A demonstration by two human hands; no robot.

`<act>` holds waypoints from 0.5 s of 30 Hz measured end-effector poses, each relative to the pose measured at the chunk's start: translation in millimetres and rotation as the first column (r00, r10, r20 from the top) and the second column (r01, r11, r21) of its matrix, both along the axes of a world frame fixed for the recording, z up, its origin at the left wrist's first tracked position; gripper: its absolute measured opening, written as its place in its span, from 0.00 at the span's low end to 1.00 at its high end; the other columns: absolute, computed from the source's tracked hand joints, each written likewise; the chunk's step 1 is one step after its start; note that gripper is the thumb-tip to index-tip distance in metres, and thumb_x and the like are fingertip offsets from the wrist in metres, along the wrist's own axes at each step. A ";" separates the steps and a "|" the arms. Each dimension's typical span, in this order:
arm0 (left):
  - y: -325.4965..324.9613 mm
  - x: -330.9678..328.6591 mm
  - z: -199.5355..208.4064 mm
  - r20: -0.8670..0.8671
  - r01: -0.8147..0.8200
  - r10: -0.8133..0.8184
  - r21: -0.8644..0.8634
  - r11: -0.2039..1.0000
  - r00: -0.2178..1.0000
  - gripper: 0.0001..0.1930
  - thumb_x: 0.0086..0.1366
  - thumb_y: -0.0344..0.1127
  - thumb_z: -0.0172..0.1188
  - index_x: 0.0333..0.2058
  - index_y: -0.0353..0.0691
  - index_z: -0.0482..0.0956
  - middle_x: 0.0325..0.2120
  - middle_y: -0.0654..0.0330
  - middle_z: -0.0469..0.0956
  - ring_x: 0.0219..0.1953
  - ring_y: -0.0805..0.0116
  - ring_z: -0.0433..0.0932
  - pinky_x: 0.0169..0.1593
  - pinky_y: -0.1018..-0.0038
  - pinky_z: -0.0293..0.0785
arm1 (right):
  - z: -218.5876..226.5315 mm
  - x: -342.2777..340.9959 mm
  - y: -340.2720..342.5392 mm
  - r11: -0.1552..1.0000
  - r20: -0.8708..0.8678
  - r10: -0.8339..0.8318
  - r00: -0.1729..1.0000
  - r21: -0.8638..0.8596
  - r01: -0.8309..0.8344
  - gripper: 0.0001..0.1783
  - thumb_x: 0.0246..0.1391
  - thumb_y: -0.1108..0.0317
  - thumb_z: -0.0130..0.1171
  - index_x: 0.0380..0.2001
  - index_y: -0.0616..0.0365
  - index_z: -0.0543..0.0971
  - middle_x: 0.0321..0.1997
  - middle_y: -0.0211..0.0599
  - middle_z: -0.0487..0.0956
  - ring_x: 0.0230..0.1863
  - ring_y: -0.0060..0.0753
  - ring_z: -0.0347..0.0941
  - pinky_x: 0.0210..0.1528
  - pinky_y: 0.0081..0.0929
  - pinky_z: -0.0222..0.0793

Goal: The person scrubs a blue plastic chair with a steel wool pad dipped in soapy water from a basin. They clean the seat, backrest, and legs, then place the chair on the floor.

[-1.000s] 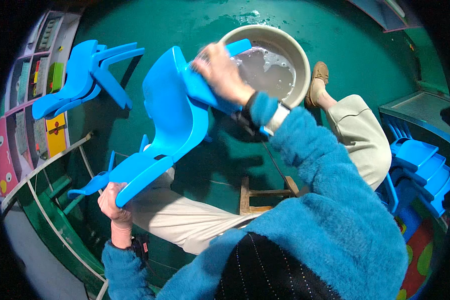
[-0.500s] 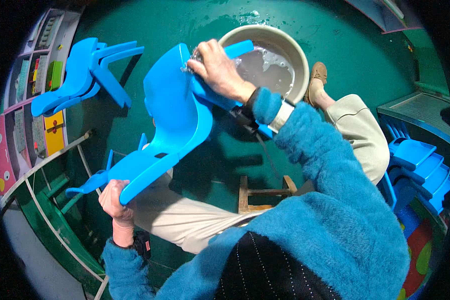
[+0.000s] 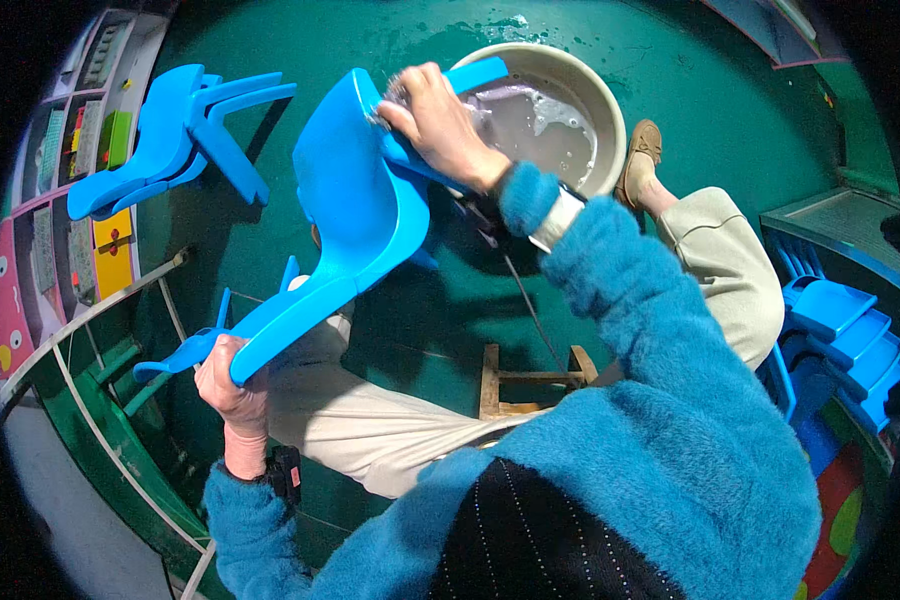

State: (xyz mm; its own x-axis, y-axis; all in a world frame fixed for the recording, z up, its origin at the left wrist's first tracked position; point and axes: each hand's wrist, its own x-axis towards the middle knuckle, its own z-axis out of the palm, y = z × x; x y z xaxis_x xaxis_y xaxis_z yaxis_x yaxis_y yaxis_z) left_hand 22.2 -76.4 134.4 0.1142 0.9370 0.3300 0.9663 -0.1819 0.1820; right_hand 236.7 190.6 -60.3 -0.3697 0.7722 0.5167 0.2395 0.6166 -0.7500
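Note:
A blue plastic child's chair (image 3: pixel 345 190) is held tilted in front of me, its backrest away from me and its seat toward my left. My left hand (image 3: pixel 232 385) is closed around the front edge of the seat. At the top of the backrest, my right hand (image 3: pixel 445 130) presses a silvery wire scourer (image 3: pixel 397 94) against the plastic. Its fingers are closed over the scourer, mostly hiding it. Just beyond that hand stands a beige round basin (image 3: pixel 610 110) holding cloudy, sudsy water.
Stacked blue chairs (image 3: pixel 155 140) stand at the far left by a toy shelf (image 3: pixel 85 100). More stacked blue chairs (image 3: pixel 840 320) are at the right. A white metal rail (image 3: pixel 120 300) runs along the left. A small wooden stool (image 3: pixel 490 380) is beneath me on the green floor.
The chair has rolled slightly, so its seat now shows more edge-on. My right hand and the scourer have shifted a little up and away along the backrest's top.

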 end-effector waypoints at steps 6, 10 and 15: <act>-4.5 -2.3 -3.9 0.040 -0.017 0.018 -0.021 1.000 0.999 0.13 0.61 0.35 0.66 0.25 0.34 0.73 0.19 0.54 0.75 0.21 0.60 0.78 0.25 0.70 0.70 | -3.6 18.7 -17.5 0.983 0.159 0.105 0.982 -0.168 -0.078 0.20 0.54 0.60 0.65 0.43 0.58 0.70 0.44 0.46 0.68 0.45 0.53 0.69 0.46 0.44 0.69; -2.9 -1.8 -0.7 0.031 -0.014 0.016 -0.055 0.998 0.999 0.14 0.61 0.35 0.66 0.24 0.35 0.72 0.18 0.55 0.74 0.20 0.60 0.78 0.24 0.70 0.70 | 9.0 5.4 -5.0 0.999 0.057 0.020 0.998 0.035 -0.022 0.21 0.57 0.59 0.64 0.44 0.62 0.69 0.43 0.51 0.69 0.45 0.57 0.68 0.45 0.44 0.68; -0.7 2.0 -2.4 0.022 -0.014 0.014 -0.008 1.000 1.000 0.15 0.62 0.37 0.66 0.24 0.34 0.72 0.18 0.55 0.74 0.20 0.60 0.77 0.24 0.70 0.70 | 23.9 12.8 -15.8 0.989 0.110 0.145 0.983 0.024 -0.149 0.22 0.56 0.59 0.65 0.42 0.61 0.68 0.43 0.49 0.69 0.43 0.55 0.69 0.45 0.45 0.69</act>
